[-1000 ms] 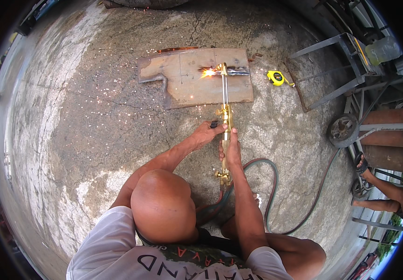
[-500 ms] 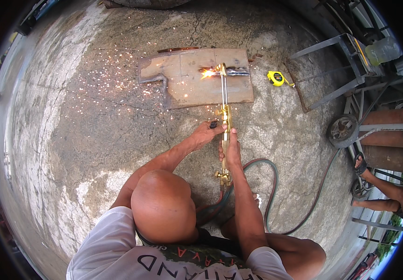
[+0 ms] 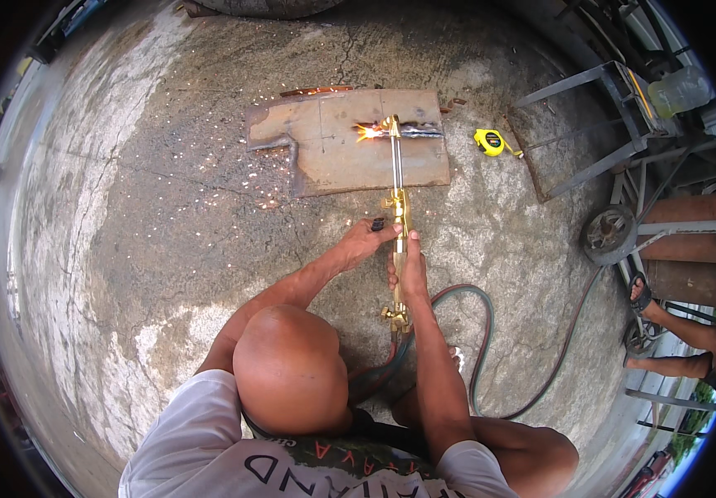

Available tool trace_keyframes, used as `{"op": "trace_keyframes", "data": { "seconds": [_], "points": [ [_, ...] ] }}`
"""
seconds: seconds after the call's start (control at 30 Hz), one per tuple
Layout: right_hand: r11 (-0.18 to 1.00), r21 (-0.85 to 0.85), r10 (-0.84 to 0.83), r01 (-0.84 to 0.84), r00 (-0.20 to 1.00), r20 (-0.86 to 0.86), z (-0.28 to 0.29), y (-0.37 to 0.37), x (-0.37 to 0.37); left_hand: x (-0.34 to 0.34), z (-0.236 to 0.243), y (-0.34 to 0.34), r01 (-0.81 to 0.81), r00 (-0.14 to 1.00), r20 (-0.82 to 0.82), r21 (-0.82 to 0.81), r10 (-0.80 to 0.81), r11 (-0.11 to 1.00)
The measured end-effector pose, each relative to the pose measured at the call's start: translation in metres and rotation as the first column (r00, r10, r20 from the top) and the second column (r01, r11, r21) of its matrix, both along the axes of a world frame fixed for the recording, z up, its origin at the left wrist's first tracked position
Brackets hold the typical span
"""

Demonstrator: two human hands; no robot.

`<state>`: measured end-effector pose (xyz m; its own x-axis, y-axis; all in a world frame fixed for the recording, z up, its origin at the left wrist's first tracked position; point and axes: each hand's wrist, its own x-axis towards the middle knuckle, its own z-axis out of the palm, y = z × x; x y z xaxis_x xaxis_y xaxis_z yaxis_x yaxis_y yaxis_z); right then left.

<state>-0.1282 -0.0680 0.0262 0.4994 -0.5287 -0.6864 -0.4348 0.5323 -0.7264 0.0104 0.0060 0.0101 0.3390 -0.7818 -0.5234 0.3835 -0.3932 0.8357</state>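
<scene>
Closest in, a pale short sleeve (image 3: 184, 407), and past it the red and green hoses (image 3: 489, 319) loop over the concrete floor (image 3: 217, 241) and run up to the brass cutting torch (image 3: 400, 203)! The right hand (image 3: 413, 270) has the torch handle wrapped, a firm grip just ahead of the valve end. Further up, the left hand (image 3: 366, 241) comes in from the side, thumb against the torch body, a small black object (image 3: 377, 224) at its fingers; whether those fingers close round the torch, I can't tell.

Out at the tip, the torch head sits over the upper right of the flat steel plate (image 3: 350, 166), and there's the flame (image 3: 368, 132), bright orange, pointing left! A dark, silver-edged line runs right from the tip, while sparks scatter left across plate and floor. The plate lies on the concrete, its left side notched. Just beyond its right edge, a yellow tape measure (image 3: 488, 142); farther right, a metal frame (image 3: 564, 85).
</scene>
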Motion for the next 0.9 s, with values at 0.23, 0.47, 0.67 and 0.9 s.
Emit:
{"op": "trace_keyframes", "data": {
  "seconds": [0.23,0.47,0.67,0.9],
  "points": [
    [1.0,-0.009,0.005,-0.005,1.0,0.019,0.001,0.002,0.003,0.006,-0.019,0.002,0.034,0.999,-0.009,0.03,-0.034,0.999],
    [1.0,-0.012,-0.004,0.004,1.0,-0.007,0.0,0.0,-0.001,0.002,0.003,0.001,0.051,0.999,0.005,0.025,-0.051,0.998],
    [1.0,-0.015,0.002,-0.002,1.0,-0.004,0.002,0.002,0.002,0.004,-0.017,0.002,0.016,0.999,-0.04,-0.018,-0.017,1.0],
    [1.0,-0.02,0.011,-0.011,1.0,0.006,0.0,0.001,0.001,0.002,-0.013,0.003,-0.001,0.999,-0.039,-0.027,0.0,1.0]
  ]
}}
